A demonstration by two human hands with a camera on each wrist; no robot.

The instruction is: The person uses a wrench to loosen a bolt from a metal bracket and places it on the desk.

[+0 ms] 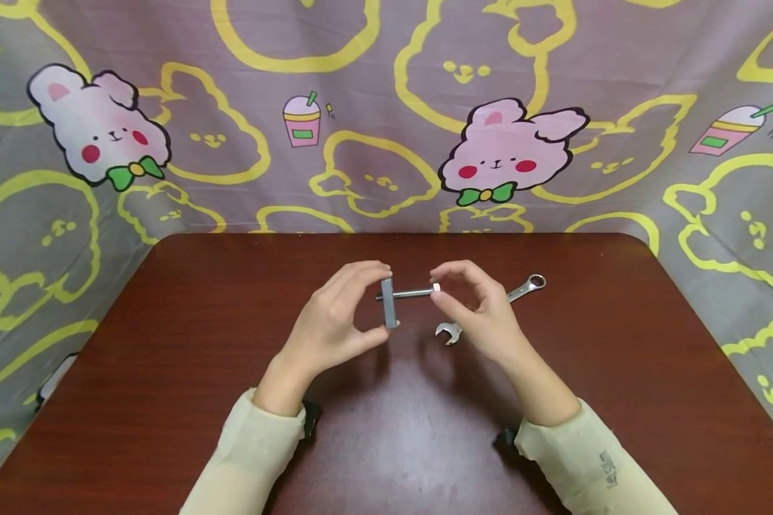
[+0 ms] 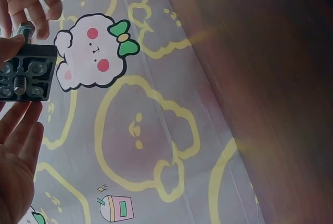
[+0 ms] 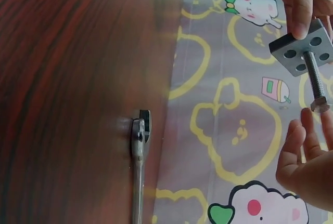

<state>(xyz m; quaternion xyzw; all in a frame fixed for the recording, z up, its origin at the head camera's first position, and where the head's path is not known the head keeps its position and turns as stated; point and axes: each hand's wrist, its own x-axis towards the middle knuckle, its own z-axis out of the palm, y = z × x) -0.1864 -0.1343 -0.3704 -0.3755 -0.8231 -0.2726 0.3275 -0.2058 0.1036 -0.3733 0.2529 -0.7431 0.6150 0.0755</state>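
My left hand (image 1: pixel 331 311) grips a small grey square plate (image 1: pixel 389 303) by opposite edges, between thumb and fingertips, above the table. Several round recesses surround the plate's centre in the wrist views. A silver hex-head bolt (image 1: pixel 414 292) runs through that centre, its threaded end (image 2: pixel 20 85) poking out on the left hand's side. Thumb and fingers of my right hand (image 1: pixel 483 311) are spread around the bolt head (image 3: pixel 321 104), fingertips right beside it. The head shows uncovered in both wrist views.
On the dark red-brown wooden table (image 1: pixel 167 343), a combination wrench (image 1: pixel 451 332) lies partly behind the right hand. A cartoon-print cloth (image 1: pixel 373 64) hangs at the back and along both sides of the table.
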